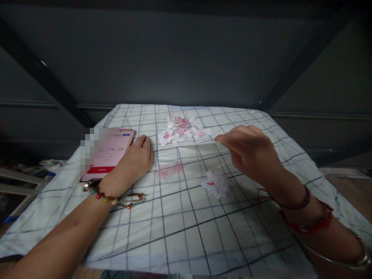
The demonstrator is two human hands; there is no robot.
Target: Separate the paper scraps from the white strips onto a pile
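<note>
My left hand [139, 153] lies on the checked tablecloth, palm down, against the right edge of a pink phone [109, 151]. It holds nothing, and its fingers rest loosely on the cloth. Above the table, my right hand [252, 149] is closed in a pinch, thumb and forefinger pointing left. Whatever lies between those fingertips is too small or hidden to make out. Just left of them is a larger heap of torn white and pink paper scraps [183, 130]. A smaller pile of similar scraps [217, 183] sits nearer, below and left of my right hand.
A pale tablecloth [180, 232] with dark grid lines covers the table. Between my hands a faint pink stain [169, 169] marks it. A dark panel [186, 58] rises behind the table's far edge. At the left stands a whitish slatted frame [20, 186].
</note>
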